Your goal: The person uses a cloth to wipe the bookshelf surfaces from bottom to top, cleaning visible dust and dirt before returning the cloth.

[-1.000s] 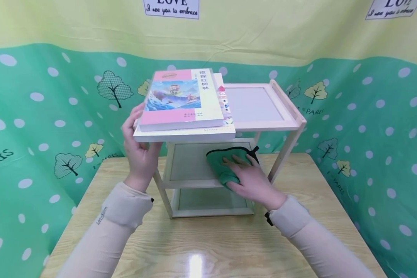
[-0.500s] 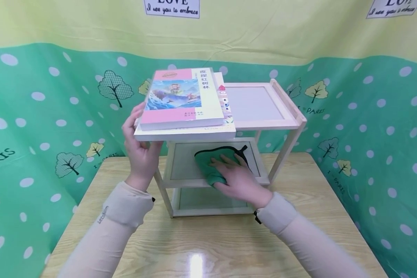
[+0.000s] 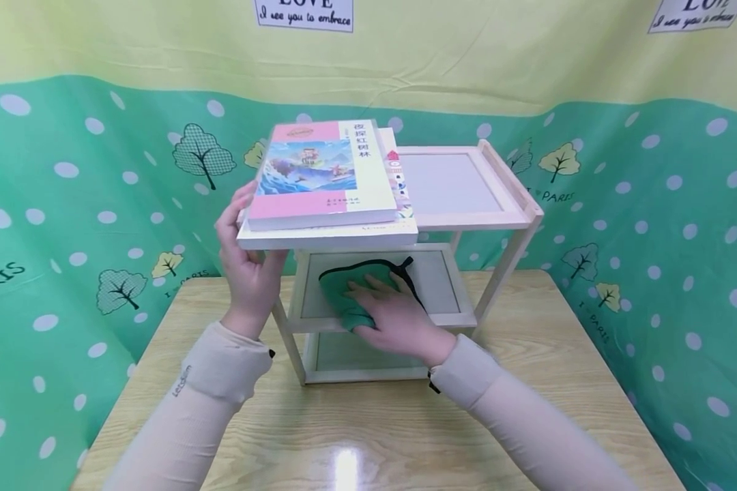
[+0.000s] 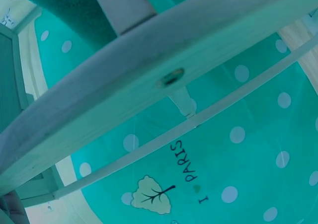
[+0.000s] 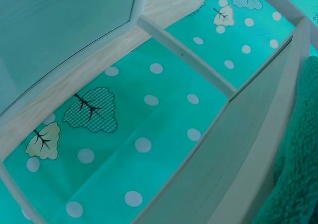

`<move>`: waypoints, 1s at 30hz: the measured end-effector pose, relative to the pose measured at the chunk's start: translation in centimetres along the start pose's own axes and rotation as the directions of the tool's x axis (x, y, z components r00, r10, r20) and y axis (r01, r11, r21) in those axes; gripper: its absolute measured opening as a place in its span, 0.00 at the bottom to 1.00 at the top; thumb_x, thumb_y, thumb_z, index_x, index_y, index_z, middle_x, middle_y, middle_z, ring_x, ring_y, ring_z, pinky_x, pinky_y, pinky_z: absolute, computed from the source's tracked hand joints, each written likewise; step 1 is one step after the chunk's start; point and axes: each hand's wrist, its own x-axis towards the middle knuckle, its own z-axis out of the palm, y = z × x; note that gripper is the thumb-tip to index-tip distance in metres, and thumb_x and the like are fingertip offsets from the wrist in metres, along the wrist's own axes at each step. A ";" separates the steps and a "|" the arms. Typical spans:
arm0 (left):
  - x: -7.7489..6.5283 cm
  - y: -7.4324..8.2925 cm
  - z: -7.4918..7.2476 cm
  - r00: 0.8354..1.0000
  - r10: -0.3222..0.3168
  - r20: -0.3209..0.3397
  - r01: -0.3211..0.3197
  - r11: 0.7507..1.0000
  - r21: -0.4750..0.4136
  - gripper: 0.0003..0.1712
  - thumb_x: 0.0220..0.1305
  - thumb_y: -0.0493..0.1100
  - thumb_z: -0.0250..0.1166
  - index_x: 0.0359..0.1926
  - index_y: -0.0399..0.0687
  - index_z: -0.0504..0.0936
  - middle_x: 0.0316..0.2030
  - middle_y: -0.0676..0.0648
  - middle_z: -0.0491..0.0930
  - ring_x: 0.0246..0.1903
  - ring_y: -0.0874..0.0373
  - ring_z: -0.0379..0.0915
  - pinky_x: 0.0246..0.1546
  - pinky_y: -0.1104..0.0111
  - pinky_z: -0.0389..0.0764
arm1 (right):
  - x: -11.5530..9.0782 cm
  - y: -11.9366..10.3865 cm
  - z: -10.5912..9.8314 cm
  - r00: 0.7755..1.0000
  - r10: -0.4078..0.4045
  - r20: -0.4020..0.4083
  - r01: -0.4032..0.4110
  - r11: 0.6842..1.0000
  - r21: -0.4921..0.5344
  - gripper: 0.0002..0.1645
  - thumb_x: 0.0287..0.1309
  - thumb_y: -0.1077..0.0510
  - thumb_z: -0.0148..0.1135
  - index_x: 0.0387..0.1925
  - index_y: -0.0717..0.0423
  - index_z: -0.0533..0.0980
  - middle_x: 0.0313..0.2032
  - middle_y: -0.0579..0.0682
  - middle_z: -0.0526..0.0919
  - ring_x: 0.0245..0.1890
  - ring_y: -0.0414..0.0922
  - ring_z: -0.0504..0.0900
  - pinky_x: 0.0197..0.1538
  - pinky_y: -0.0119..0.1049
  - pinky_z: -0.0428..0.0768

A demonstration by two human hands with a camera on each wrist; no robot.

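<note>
A pale wooden three-tier shelf rack (image 3: 503,221) stands on the table. Two stacked books, a pink-and-cream one (image 3: 374,170) over a larger white one (image 3: 338,239), lie at its top left and overhang the front edge. My left hand (image 3: 248,273) grips the rack's upper left side beside the books; part of its grasp is hidden under them. On the middle shelf (image 3: 448,279), my right hand (image 3: 399,317) presses a green cloth with black edging (image 3: 338,286) flat with outstretched fingers. The green cloth (image 5: 298,154) also shows in the right wrist view.
The bottom shelf (image 3: 368,354) sits just over the wood-grain table (image 3: 368,423). Rack legs (image 3: 503,273) frame the opening around my right hand. A dotted green and yellow curtain (image 3: 626,157) hangs behind and at both sides.
My right hand and the green cloth have slid left across the middle shelf. My left hand, the books and the rack have stayed in place.
</note>
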 end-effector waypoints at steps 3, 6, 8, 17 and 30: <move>0.0 0.0 0.0 1.000 0.004 -0.004 -0.004 1.000 0.000 0.50 0.61 0.68 0.63 0.59 0.27 0.60 0.67 0.37 0.69 0.69 0.46 0.62 0.68 0.55 0.69 | 0.4 -0.4 0.1 1.000 -0.018 0.004 0.018 1.000 0.011 0.29 0.68 0.46 0.47 0.67 0.52 0.71 0.68 0.52 0.72 0.72 0.58 0.65 0.73 0.66 0.52; 0.0 0.0 0.0 1.000 0.007 -0.005 -0.007 1.000 -0.005 0.49 0.61 0.68 0.64 0.59 0.27 0.60 0.66 0.37 0.69 0.69 0.45 0.62 0.68 0.55 0.69 | 0.9 -0.8 0.3 1.000 -0.026 0.013 0.025 0.999 0.023 0.30 0.68 0.47 0.48 0.67 0.51 0.70 0.69 0.52 0.71 0.72 0.58 0.64 0.74 0.65 0.52; 0.0 0.0 0.1 1.000 0.009 -0.007 -0.009 1.000 -0.009 0.49 0.61 0.67 0.64 0.59 0.27 0.60 0.66 0.37 0.69 0.69 0.45 0.62 0.68 0.54 0.69 | 1.2 -1.0 0.3 0.999 -0.027 0.019 0.027 0.999 0.029 0.30 0.67 0.47 0.49 0.67 0.51 0.70 0.69 0.52 0.71 0.72 0.58 0.64 0.74 0.65 0.51; 0.0 -0.1 0.1 1.000 0.008 -0.003 -0.008 1.000 -0.017 0.49 0.62 0.67 0.63 0.59 0.27 0.60 0.66 0.37 0.69 0.69 0.45 0.62 0.68 0.54 0.69 | 2.3 -2.1 0.5 0.998 -0.026 0.059 0.025 1.000 0.008 0.31 0.66 0.48 0.53 0.69 0.50 0.69 0.70 0.51 0.69 0.73 0.56 0.63 0.74 0.64 0.51; 0.1 -0.2 0.2 1.000 0.014 -0.012 -0.014 0.999 -0.034 0.49 0.61 0.67 0.64 0.58 0.27 0.60 0.66 0.36 0.70 0.69 0.44 0.63 0.67 0.54 0.69 | 3.1 -3.1 0.4 0.993 0.002 0.120 0.000 1.000 -0.014 0.33 0.67 0.45 0.54 0.71 0.50 0.66 0.72 0.49 0.66 0.75 0.54 0.59 0.75 0.63 0.50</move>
